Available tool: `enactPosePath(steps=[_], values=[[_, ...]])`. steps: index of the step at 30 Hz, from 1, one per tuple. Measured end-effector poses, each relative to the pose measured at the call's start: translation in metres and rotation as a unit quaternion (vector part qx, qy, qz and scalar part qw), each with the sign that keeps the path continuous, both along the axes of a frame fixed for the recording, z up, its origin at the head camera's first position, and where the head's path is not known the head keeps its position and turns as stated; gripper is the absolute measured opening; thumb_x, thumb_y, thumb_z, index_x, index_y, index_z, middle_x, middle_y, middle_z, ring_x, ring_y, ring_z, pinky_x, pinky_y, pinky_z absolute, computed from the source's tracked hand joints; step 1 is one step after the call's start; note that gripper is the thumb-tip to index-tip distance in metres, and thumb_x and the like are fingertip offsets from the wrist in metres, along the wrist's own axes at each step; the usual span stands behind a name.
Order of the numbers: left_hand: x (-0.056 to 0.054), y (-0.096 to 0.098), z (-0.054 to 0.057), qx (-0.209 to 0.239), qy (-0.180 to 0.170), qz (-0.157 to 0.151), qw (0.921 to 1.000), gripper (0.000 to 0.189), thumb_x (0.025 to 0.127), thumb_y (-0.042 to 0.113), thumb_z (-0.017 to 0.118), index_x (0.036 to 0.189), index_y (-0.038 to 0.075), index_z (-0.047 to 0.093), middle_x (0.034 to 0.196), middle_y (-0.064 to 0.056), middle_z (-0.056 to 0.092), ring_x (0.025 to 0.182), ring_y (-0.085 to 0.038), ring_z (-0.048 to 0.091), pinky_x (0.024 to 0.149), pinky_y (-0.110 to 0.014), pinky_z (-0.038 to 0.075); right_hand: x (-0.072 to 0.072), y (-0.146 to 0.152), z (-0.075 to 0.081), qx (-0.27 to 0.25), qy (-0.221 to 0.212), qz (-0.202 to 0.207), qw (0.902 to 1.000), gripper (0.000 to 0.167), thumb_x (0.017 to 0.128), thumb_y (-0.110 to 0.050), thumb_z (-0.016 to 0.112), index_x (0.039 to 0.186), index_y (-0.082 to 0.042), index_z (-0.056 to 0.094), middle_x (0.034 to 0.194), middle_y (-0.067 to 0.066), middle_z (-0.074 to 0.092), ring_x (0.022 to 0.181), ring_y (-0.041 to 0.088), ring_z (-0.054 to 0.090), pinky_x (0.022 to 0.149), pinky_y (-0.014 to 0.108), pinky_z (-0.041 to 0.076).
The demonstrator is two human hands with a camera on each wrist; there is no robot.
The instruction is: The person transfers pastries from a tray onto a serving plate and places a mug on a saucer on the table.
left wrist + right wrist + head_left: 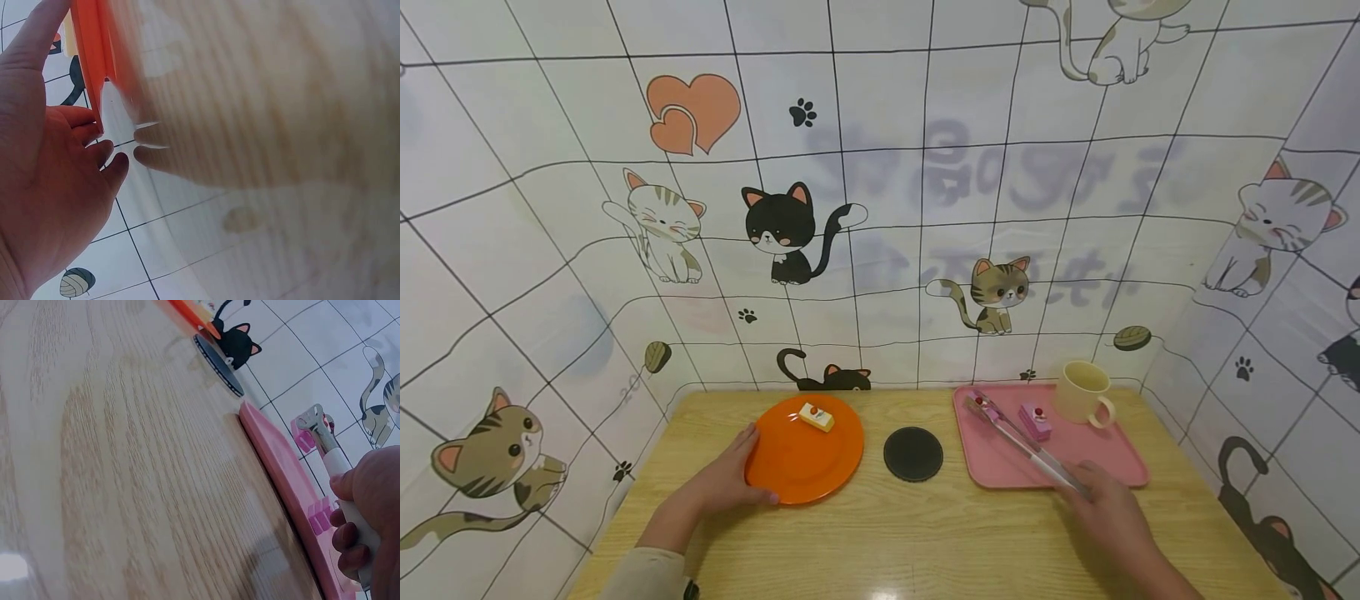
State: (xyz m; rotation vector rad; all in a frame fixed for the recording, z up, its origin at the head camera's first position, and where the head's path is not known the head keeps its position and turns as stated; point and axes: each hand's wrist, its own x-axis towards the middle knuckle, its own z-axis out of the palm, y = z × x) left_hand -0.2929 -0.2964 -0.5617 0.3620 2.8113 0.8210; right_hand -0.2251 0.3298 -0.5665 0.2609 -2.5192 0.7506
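- Toy cake slices: three in all, two pink and one yellow-and-white, each with a red topping.
- One yellow-and-white slice sits on the far part of the single round orange plate.
- Two pink slices lie on the one pink tray: the far-left slice and the middle slice.
- One pair of metal tongs reaches over the pink tray; its tips overlap the far-left slice, but whether they pinch it I cannot tell.
- Right hand: gripping the tongs by their handle.
- Left hand: holding the orange plate by its left rim, thumb and fingers spread round the edge.
- One cream mug stands upright in the tray's far right corner.
- One round black coaster lies between plate and tray on the wooden table.
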Motion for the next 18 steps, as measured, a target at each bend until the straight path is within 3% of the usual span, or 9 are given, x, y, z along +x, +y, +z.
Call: enactPosePath(steps=[5,14,18], values=[[0.0,0.0,0.0,-0.003,0.001,-0.001,1.0,0.137,0.079,0.057,0.098,0.172,-0.008,0.021,0.182,-0.027,0.012,0.166,-0.05,0.017,0.13,-0.068,0.026,-0.002,-0.008,0.002,-0.007,-0.025,0.006,0.9996,0.031,0.089,-0.007,0.092,0.119,-0.004,0.085,0.088,-0.012,0.064,0.075,0.003,0.051,0.064,0.031,0.052],[-0.001,-0.002,-0.002,-0.001,0.003,-0.002,1.0,0.138,0.079,0.058,0.097,0.172,-0.008,0.021,0.182,-0.027,0.012,0.166,-0.05,0.017,0.13,-0.067,0.026,-0.006,-0.025,0.01,-0.002,-0.017,0.037,0.9992,0.029,0.088,-0.005,0.092,0.117,-0.005,0.086,0.093,-0.014,0.07,0.084,0.007,0.067,0.073,0.037,0.062],[-0.002,-0.003,-0.003,0.002,0.001,-0.004,1.0,0.138,0.078,0.058,0.097,0.172,-0.009,0.02,0.182,-0.028,0.011,0.166,-0.051,0.016,0.13,-0.068,0.025,-0.008,-0.032,0.013,0.003,-0.042,0.042,0.9982,0.031,0.09,-0.007,0.091,0.12,-0.003,0.085,0.096,-0.011,0.073,0.086,0.011,0.069,0.076,0.039,0.062]])
